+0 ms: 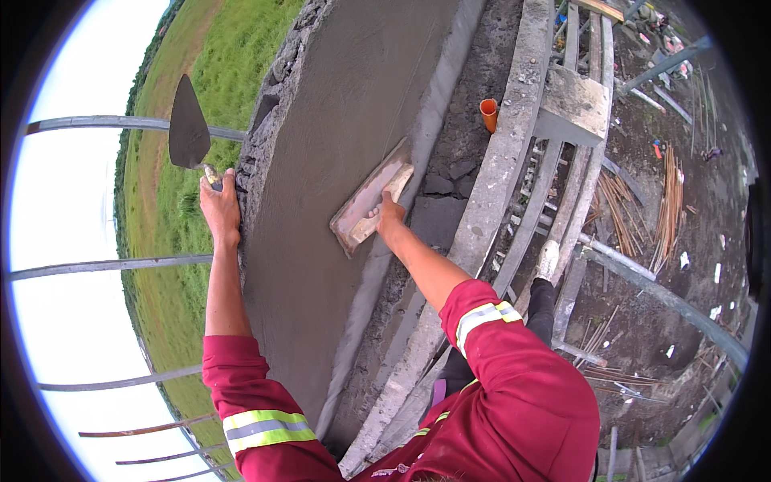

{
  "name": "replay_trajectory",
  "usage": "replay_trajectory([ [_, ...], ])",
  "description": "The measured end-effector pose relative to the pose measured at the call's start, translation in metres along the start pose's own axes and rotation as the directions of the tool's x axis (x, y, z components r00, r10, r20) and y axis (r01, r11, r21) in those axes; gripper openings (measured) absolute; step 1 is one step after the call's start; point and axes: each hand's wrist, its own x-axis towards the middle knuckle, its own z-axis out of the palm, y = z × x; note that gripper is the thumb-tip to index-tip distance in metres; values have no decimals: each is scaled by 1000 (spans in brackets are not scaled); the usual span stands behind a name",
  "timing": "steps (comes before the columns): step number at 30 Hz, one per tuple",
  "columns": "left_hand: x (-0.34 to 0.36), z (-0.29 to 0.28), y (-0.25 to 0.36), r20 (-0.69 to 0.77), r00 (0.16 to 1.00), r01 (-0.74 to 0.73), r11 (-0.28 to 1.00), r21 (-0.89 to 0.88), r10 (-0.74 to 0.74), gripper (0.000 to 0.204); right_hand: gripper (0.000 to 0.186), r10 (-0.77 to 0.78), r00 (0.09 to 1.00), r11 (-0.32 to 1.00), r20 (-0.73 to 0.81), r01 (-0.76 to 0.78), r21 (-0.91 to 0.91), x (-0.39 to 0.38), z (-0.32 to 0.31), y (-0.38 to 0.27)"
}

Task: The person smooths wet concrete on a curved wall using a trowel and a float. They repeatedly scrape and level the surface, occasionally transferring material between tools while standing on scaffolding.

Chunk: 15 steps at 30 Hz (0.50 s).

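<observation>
My left hand (222,207) is closed round the handle of a pointing trowel (189,124), whose grey blade sticks up past the rough outer edge of the wall. In my right hand (387,215) is the grip of a worn plastering float (373,197). The float lies against the wet grey mortar surface (329,136), close to its right-hand edge. That mortar looks mostly smooth, with faint marks across it. Along its left side runs a broken, lumpy edge (269,108).
Scaffold planks (502,193) run beside the wall, with a concrete block (572,106) and an orange pipe end (489,115) near them. Metal bars (120,263) jut out over the grass at left. Far below at right lie bundles of rods (668,209) and scaffold tubes (666,297).
</observation>
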Motion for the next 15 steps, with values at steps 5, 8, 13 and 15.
replay_trajectory([
  [5,-4,2,6,-96,995,-18,999,32,21,46,35,-71,996,996,50,69,55,-17,77,-84],
  [8,-4,1,6,-44,999,29,1000,11,-28,51,26,-115,984,993,134,112,29,-39,140,-147],
  [13,-4,0,12,-24,992,127,991,-37,-128,50,24,-216,950,976,226,219,13,-89,228,-232],
  [15,-3,0,15,10,985,171,984,-55,-170,51,23,-241,938,967,248,254,-21,-110,254,-256],
])
